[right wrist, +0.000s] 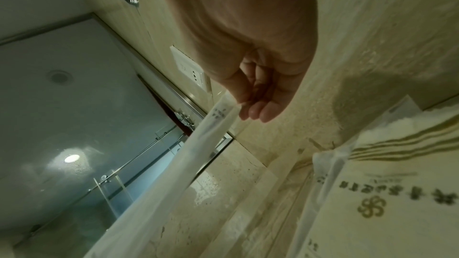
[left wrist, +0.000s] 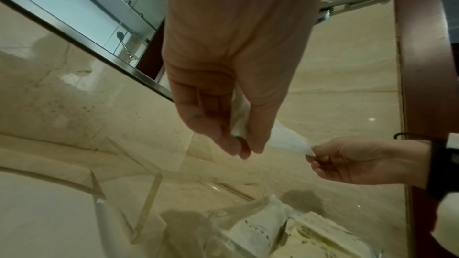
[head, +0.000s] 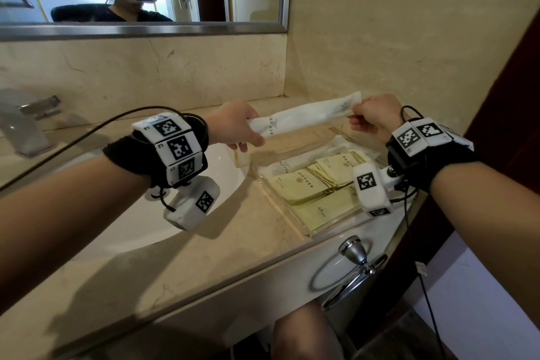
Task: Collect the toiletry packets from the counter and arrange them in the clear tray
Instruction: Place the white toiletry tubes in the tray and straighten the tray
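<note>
At the far left of the head view a chrome tap (head: 27, 123) is cut off by the frame edge, and the white basin (head: 122, 213) is partly covered by the left forearm. The left hand (head: 236, 126) pinches one end of a long white packet (head: 304, 118) between thumb and curled fingers (left wrist: 211, 130) — in the left wrist view that end is crumpled and mostly hidden inside the grip. The packet stretches level in the air above the far part of the clear tray (head: 304, 231), which sits on the beige worktop (head: 204, 266) beside the basin. Pale yellow packets (head: 306, 184) lie flat in the tray; their print is too small to read, and the right wrist device covers some of them. The right hand (head: 374, 117) pinches the packet's other end with its fingertips (right wrist: 263, 113) — the thumb is out of sight there.
</note>
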### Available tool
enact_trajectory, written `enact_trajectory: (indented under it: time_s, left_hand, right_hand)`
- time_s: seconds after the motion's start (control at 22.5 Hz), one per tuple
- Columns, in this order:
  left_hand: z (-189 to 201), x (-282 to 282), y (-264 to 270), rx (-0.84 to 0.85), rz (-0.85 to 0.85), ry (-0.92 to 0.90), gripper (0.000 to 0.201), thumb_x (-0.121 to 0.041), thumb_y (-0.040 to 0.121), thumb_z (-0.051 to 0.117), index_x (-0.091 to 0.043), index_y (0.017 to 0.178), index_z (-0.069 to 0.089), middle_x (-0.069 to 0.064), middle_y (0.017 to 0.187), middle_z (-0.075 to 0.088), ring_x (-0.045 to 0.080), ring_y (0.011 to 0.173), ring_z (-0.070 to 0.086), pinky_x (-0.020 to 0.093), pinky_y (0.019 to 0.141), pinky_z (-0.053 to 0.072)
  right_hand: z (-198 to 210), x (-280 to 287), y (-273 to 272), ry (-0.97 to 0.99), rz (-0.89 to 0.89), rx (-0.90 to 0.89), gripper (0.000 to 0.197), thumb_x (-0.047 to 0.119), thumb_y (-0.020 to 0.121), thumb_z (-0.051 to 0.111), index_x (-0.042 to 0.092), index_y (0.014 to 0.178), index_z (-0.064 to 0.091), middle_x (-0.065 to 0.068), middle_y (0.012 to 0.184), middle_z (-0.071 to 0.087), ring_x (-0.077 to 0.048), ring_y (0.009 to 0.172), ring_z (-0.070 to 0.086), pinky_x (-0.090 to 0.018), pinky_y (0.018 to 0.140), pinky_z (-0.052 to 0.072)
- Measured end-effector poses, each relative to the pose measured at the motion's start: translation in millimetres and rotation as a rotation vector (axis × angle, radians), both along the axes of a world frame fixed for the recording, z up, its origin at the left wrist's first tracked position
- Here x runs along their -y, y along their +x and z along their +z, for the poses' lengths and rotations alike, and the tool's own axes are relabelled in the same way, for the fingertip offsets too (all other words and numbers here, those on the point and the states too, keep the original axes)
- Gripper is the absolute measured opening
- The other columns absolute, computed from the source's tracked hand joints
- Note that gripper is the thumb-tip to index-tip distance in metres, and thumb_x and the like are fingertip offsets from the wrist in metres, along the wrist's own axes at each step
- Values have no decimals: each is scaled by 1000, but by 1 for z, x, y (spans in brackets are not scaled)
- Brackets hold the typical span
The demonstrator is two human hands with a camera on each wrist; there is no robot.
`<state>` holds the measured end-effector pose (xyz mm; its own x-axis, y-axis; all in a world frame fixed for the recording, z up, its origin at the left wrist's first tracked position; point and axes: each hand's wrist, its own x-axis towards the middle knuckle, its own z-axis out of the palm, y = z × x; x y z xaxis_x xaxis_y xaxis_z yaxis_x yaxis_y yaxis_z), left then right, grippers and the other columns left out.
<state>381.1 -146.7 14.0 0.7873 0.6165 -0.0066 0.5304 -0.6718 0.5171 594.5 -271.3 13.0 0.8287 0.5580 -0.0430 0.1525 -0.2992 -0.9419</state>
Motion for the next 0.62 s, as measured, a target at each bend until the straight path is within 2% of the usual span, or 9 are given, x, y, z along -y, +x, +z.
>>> enact_trajectory:
  time_s: [0.09, 0.22, 0.27, 0.36, 0.49, 0.62]
  left_hand:
    - [1, 0, 0, 10, 10, -15, 9, -11, 83, 68, -7, 89, 62, 3, 64, 61, 10, 52, 59, 10, 37, 44]
    - [4, 0, 2, 63, 40, -130, 15, -3, 87, 60, -2, 102, 63, 7, 78, 67, 5, 43, 61, 14, 41, 50]
    - [5, 1, 3, 78, 44, -169, 17, -1, 89, 57, -1, 105, 62, 6, 80, 67, 2, 39, 60, 15, 42, 52]
    - [8, 5, 4, 120, 50, -275, 19, 3, 91, 51, 2, 108, 60, 5, 79, 67, 2, 38, 60, 18, 46, 54]
    - [12, 12, 2, 227, 58, -502, 21, 9, 92, 47, 7, 111, 57, 9, 82, 66, 5, 42, 64, 16, 47, 55]
    - [15, 12, 0, 286, 83, -653, 15, 8, 94, 44, 5, 101, 57, 7, 79, 68, 4, 44, 65, 13, 47, 54]
  right_hand:
    - [1, -1, -2, -25, -10, 58, 31, -1, 92, 47, -4, 122, 55, -6, 75, 58, -13, 63, 56, -19, 48, 51]
    - [3, -6, -14, -128, -7, 269, 36, 4, 87, 53, 4, 123, 54, -9, 110, 60, -23, 102, 59, -32, 84, 49]
    - [5, -8, -20, -125, 16, 281, 37, 5, 86, 55, 5, 123, 52, -10, 119, 58, -24, 110, 57, -34, 91, 48]
    - [8, -13, -35, -98, 103, 276, 38, 8, 86, 56, 7, 123, 51, -9, 117, 57, -22, 108, 56, -33, 88, 48]
    - [12, -15, -57, -139, 289, 408, 28, 14, 90, 54, 10, 117, 59, -2, 107, 59, -14, 96, 52, -26, 81, 40]
    - [14, -8, -64, -148, 418, 476, 26, 30, 93, 52, 14, 110, 64, 0, 104, 64, -12, 90, 55, -23, 77, 42]
